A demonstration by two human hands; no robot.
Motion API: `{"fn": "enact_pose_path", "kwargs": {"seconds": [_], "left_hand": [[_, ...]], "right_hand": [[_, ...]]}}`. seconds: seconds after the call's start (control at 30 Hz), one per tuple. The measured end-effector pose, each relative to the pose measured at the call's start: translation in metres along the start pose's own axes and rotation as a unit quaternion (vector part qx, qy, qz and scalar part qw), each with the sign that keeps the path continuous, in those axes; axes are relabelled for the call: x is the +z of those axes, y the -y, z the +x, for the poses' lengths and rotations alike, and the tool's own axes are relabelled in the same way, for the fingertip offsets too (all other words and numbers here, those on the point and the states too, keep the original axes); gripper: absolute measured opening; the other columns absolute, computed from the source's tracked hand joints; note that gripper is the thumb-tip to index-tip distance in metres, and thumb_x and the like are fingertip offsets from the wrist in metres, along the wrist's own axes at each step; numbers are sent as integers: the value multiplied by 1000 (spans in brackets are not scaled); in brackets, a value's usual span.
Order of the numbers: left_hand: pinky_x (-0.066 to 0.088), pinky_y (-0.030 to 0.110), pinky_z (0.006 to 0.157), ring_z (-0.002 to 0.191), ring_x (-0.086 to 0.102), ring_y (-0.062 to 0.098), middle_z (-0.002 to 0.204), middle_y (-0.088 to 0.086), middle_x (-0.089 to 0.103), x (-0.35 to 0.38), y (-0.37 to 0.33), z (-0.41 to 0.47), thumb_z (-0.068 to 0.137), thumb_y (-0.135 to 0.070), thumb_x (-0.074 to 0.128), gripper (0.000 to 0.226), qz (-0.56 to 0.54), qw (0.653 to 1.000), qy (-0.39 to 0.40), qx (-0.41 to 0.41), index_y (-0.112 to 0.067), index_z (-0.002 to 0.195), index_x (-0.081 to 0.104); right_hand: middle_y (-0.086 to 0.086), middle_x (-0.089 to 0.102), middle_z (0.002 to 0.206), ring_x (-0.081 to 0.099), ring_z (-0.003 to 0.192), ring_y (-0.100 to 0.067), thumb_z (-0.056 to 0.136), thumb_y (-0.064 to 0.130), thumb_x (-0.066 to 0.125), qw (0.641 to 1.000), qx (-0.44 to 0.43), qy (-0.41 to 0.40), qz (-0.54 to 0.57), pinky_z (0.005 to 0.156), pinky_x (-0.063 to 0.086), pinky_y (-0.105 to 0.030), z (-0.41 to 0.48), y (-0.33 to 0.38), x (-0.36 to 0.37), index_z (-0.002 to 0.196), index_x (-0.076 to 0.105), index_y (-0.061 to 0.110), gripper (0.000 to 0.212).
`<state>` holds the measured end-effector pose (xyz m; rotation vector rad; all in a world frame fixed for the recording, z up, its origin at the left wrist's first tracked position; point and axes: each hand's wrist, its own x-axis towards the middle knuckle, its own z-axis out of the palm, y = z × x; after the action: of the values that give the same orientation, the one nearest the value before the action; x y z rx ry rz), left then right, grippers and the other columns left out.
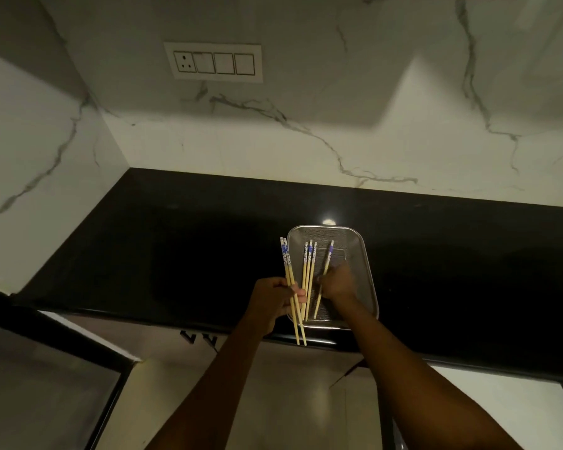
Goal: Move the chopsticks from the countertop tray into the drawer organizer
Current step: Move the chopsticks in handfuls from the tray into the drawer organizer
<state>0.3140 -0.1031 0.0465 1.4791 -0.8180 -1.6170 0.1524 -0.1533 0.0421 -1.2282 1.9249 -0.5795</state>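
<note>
On a black countertop [176, 241], the left hand [273, 302] is closed around a pair of chopsticks [290, 280], their blue-patterned tops pointing away from the person, just left of a metal mesh tray [368, 274]. Three more chopsticks [308, 274] lie in the tray, running front to back. The right hand [337, 284], over the tray, pinches a single chopstick [326, 266] lying along the same line. No drawer organizer is visible.

Right hand [337, 282] hides part of one chopstick [326, 266].
</note>
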Motion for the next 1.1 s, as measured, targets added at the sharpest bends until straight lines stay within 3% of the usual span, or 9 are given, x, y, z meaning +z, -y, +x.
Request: {"fn": "enact_pose_path", "kwargs": {"seconds": [0.07, 0.17, 0.33, 0.43, 0.5, 0.7, 0.83, 1.0, 1.1], "left_hand": [[60, 24, 64, 82, 78, 18, 91, 8, 78, 5, 0, -1, 99, -8, 58, 10, 5, 1000, 1, -2, -4, 101, 67], [61, 26, 63, 81, 79, 20, 87, 9, 79, 16, -2, -5, 98, -6, 59, 8, -4, 1000, 3, -12, -2, 99, 66], [63, 40, 78, 90, 77, 29, 101, 18, 76, 37, 0, -14, 94, -4, 65, 7, -7, 1000, 10, -12, -1, 101, 67], [59, 49, 90, 99, 72, 34, 108, 20, 73, 52, 2, -22, 92, -6, 69, 17, -10, 999, 23, -27, 0, 107, 64], [58, 50, 92, 100, 71, 34, 106, 19, 73, 63, 5, -29, 92, -7, 69, 11, -4, 999, 40, -35, -2, 101, 64], [62, 37, 72, 89, 76, 27, 93, 12, 76, 97, 23, -47, 88, -5, 72, 6, 18, 997, 58, -38, -10, 88, 68], [62, 36, 72, 89, 76, 24, 91, 8, 77, 118, 34, -57, 89, -7, 71, 6, 32, 994, 85, -55, -12, 90, 68], [57, 28, 66, 96, 71, 22, 105, 10, 73, 147, 50, -71, 91, -13, 72, 9, 61, 990, 97, -86, -17, 96, 66], [57, 26, 61, 85, 75, 17, 94, 7, 76, 165, 60, -78, 89, -12, 74, 11, 63, 985, 119, -110, -15, 96, 67]], "right_hand": [[-13, 74, 89, 74, 82, -23, 93, 13, 65, 998, -13, 5, 61, 78, 61, -37, -11, 2, -12, 92, 70, 4, 11], [-4, 71, 78, 67, 63, -9, 91, 17, 69, 987, -43, 50, 144, 54, 55, -19, -40, 2, -31, 92, 70, 5, 12], [1, 74, 70, 63, 55, -3, 91, 16, 69, 979, -51, 101, 171, 52, 53, -15, -83, -16, -54, 88, 75, 8, 10], [-6, 73, 73, 61, 56, -6, 92, 17, 69, 982, -43, 93, 157, 52, 53, -15, -98, -30, -63, 90, 75, 4, 14], [-11, 74, 75, 63, 58, -8, 92, 19, 70, 985, -41, 83, 145, 52, 53, -16, -105, -39, -69, 90, 75, 5, 15], [-8, 76, 76, 72, 66, -15, 92, 22, 69, 989, -47, 48, 134, 56, 56, -20, -120, -71, -88, 87, 76, 9, 16], [-8, 75, 76, 69, 64, -13, 92, 21, 69, 991, -36, 41, 125, 57, 55, -21, -127, -95, -99, 87, 76, 10, 14], [-10, 71, 74, 67, 64, -14, 92, 17, 69, 990, -4, 56, 131, 58, 56, -21, -134, -128, -118, 93, 74, 5, 14], [-6, 68, 69, 64, 62, -13, 90, 16, 71, 987, 17, 68, 141, 57, 52, -21, -139, -150, -129, 91, 74, 5, 11]]}}
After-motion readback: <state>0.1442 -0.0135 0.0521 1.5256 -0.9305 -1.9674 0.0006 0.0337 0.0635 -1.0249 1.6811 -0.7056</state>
